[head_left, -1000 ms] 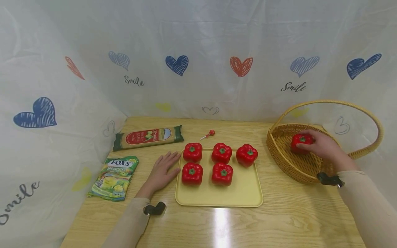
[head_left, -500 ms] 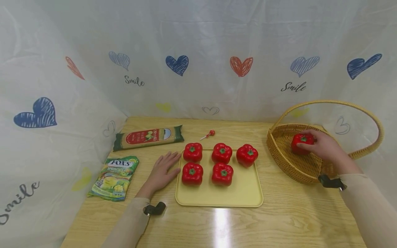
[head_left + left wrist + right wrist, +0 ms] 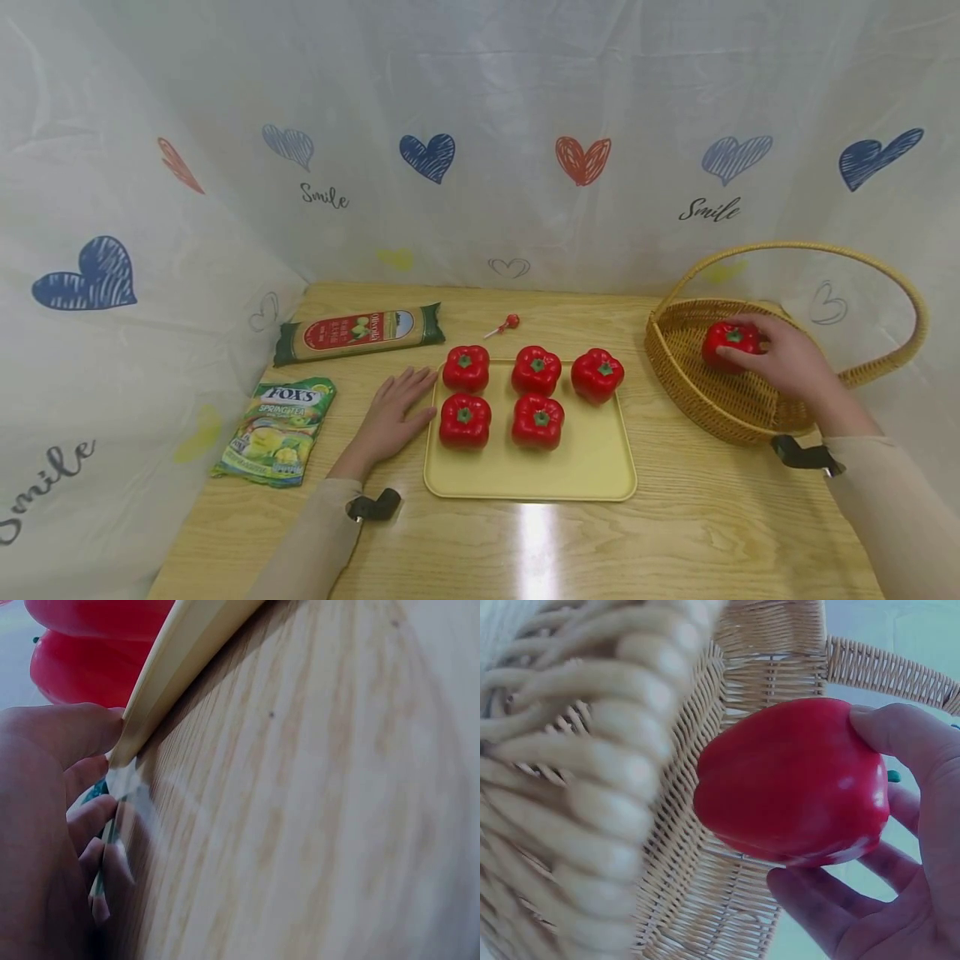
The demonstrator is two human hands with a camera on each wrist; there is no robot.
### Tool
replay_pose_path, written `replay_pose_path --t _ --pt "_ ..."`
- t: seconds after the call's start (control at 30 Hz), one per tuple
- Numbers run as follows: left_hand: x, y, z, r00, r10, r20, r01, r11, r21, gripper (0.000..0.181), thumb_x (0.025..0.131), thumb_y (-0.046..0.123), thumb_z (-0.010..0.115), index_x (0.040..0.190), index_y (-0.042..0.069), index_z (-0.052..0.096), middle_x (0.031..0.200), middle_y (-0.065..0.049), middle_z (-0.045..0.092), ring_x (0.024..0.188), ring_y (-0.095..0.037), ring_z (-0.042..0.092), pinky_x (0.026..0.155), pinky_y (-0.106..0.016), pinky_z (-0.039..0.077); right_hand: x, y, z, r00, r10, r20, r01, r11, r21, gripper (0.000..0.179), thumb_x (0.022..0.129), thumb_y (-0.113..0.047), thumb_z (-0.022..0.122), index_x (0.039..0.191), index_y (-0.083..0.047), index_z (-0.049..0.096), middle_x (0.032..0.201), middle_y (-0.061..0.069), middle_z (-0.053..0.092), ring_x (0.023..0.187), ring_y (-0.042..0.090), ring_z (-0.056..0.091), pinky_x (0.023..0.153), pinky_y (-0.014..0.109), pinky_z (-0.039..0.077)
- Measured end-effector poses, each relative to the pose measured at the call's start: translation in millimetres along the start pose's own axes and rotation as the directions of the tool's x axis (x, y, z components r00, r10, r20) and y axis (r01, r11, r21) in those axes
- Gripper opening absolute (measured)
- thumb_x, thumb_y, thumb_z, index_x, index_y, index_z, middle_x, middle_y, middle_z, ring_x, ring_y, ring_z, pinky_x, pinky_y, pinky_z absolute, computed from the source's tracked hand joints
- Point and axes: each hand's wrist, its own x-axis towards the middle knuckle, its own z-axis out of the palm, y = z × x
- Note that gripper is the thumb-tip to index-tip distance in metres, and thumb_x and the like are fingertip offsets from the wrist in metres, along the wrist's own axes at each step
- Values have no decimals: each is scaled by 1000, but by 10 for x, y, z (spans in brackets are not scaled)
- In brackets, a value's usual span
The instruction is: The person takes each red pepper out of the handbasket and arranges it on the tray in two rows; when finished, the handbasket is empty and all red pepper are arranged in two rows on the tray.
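Note:
Inside the wicker basket [image 3: 686, 400] at the right, my right hand [image 3: 787, 358] grips a red bell pepper [image 3: 727, 343], thumb on one side and fingers on the other. The right wrist view shows this bell pepper [image 3: 795, 784] lying sideways in that camera, its green stem toward the palm. My left hand [image 3: 392, 419] lies flat on the table with fingers spread, its thumb touching the left rim of the yellow tray [image 3: 525, 482]. Several more red bell peppers [image 3: 537, 422] sit on the tray, stems up, in two rows.
Behind the left hand lies a long pasta packet [image 3: 360, 333], and left of it a green candy bag [image 3: 277, 432]. A red lollipop [image 3: 512, 321] is behind the tray. The basket's tall handle [image 3: 810, 245] arches above its rim. A printed curtain [image 3: 495, 217] hangs behind the table.
My right wrist and forearm have shifted slightly toward me and to the right, while the bell pepper stays nearly in place in the basket. The left hand and tray have not moved.

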Motion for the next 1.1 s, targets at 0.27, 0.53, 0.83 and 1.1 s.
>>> replay_pose_path --t 0.27,0.53,0.83,1.1 --pt "1 7 -5 1000 2 0 -2 1000 -4 62 102 39 59 157 17 42 163 -8 37 155 -31 19 126 -52 3 -85 -73 20 999 -6 -54 8 1000 27 59 95 -36 74 136 3 55 133 33 52 109 52 55 86 70 49" --pt "6 11 -8 1000 6 -3 -6 1000 -1 61 102 39 59 156 15 43 163 -8 37 154 -32 20 126 -53 3 -125 -117 37 998 -1 -68 5 999 47 60 93 -38 75 138 -3 56 139 30 49 112 51 55 85 62 54" --pt "10 37 -16 1000 6 -3 -6 1000 -2 61 102 38 60 155 14 44 162 -9 37 154 -34 20 126 -52 3 -201 -220 29 996 -34 -81 38 998 47 57 94 -33 75 140 -5 56 140 30 46 110 53 54 84 70 49" --pt "8 32 -15 1000 11 -5 -11 1000 3 61 102 37 60 155 13 44 162 -9 37 154 -34 20 126 -53 3 -247 -288 -9 993 -63 -103 68 997 42 56 92 -30 77 140 -7 58 139 27 49 109 50 55 73 14 48"
